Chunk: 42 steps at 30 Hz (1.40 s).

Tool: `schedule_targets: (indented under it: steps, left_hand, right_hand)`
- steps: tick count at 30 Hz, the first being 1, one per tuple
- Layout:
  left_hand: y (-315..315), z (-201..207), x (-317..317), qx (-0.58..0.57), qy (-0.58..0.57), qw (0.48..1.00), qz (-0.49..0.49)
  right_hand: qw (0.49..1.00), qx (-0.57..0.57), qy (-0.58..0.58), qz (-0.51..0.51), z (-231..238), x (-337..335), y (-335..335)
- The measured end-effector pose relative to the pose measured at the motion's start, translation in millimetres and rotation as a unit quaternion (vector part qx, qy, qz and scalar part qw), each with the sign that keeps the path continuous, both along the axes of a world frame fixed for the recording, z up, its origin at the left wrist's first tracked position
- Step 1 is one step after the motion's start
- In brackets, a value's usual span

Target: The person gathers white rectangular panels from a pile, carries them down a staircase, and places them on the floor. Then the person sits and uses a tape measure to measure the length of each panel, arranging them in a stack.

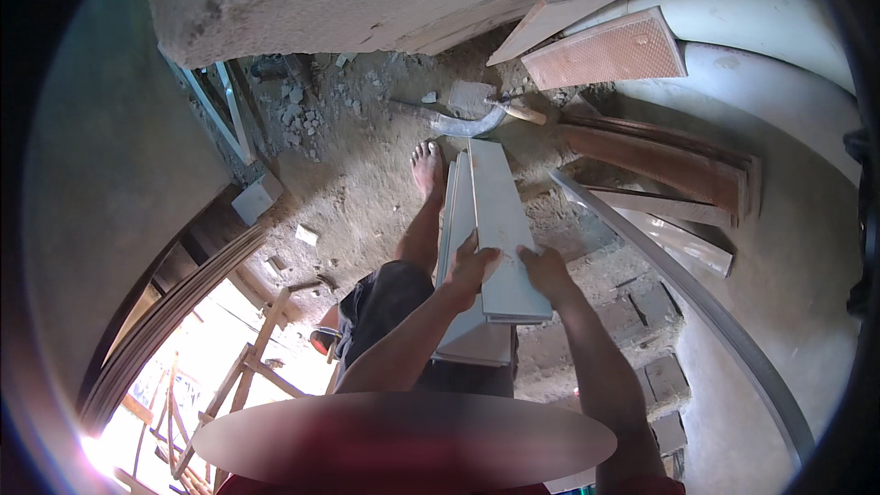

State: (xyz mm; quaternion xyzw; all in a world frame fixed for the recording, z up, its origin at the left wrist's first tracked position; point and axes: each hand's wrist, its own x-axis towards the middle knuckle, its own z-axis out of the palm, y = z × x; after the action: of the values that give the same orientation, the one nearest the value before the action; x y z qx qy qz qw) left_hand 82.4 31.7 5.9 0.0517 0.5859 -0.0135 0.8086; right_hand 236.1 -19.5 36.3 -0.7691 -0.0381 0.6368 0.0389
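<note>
A long, narrow, pale tile strip [500, 197] lies lengthwise in front of me, with at least one more strip under its near end. My left hand [471, 268] grips its left edge, thumb on top. Across from it, my right hand [547, 273] closes on the right edge, also with the thumb above; the undersides of both hands are hidden. Beneath and to the left is a stack of similar pale strips [461, 211], whose near end [472, 346] rests by my lap. My bare foot [427, 170] is on the dirt floor left of the stack's far end.
Beyond the strips lie a curved grey pipe-like piece [467, 123] and a wooden-handled tool [524, 112]. Tiles [610, 50] lean by white sacks [761, 18] at far right. Brown planks [655, 160], a long grey bar [692, 289] and blocks [653, 302] flank my right; a wooden frame [247, 362] stands left.
</note>
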Motion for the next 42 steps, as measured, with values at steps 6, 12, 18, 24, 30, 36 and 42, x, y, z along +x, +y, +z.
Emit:
schedule_targets:
  steps: [6,12,18,24,30,36,42]
  left_hand:
    - [-18.8,-2.6,-35.3,0.011,0.021,0.998,-0.060]
    - [0.7,0.0,-52.7,0.077,0.089,0.951,-0.285]
    - [-10.0,6.5,-69.7,0.274,0.165,0.806,-0.497]
    - [-49.6,-10.3,-87.8,0.362,0.184,0.842,-0.355]
    - [-55.1,-19.8,-86.2,0.128,0.172,0.954,-0.211]
    - [-40.9,-10.6,-79.2,0.007,0.090,0.988,-0.127]
    - [-32.4,-11.4,-75.4,0.051,0.044,0.984,-0.165]
  right_hand:
    - [0.999,0.003,0.001,-0.049,-14.5,-43.2,-43.0]
    - [0.996,0.002,0.006,-0.085,-16.3,-65.7,-42.2]
    - [0.998,-0.043,-0.017,-0.033,-6.3,-79.9,-46.1]
    - [0.995,-0.048,-0.078,0.045,11.1,-88.2,-44.4]
    - [0.969,-0.094,-0.058,0.221,40.4,-75.7,-27.0]
    - [0.987,-0.054,-0.074,0.135,25.0,-86.0,-57.9]
    - [0.998,-0.016,-0.054,0.001,-6.0,-99.1,-85.9]
